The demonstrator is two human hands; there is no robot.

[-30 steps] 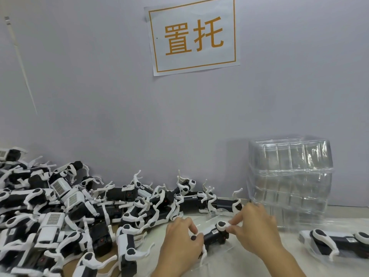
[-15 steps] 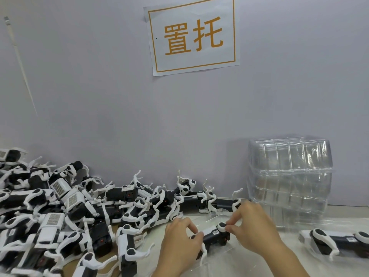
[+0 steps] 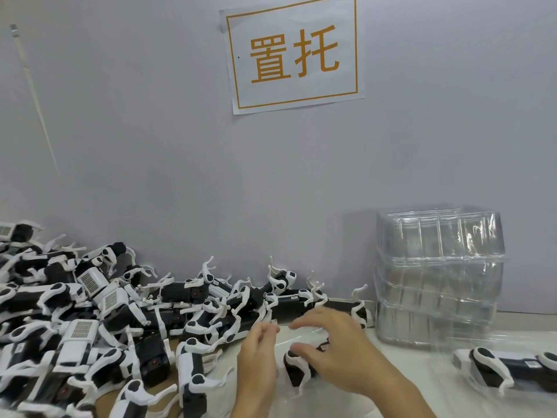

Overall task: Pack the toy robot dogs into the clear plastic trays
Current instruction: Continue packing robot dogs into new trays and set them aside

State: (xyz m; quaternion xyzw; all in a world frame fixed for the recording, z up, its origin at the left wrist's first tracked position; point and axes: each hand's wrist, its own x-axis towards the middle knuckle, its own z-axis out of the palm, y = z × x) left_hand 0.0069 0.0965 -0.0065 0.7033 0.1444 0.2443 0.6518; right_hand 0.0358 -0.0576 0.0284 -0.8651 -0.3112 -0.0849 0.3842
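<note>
Barely started: my left hand (image 3: 256, 357) and right hand (image 3: 337, 354) are gripping one dog (image 3: 298, 368); the pile (image 3: 90, 321) is waiting, another dog (image 3: 506, 368) is lying packed

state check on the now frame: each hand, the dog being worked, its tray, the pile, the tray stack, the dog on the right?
left hand: at the dog's left end, grip blurred.
right hand: spread over the dog, fingers on it.
toy robot dog: lying between both hands.
clear tray: under the dog; seating not discernible.
dog pile: loose, tangled, unpacked.
tray stack: nested, empty, by the wall.
right dog: lying on its side, untouched.
</note>
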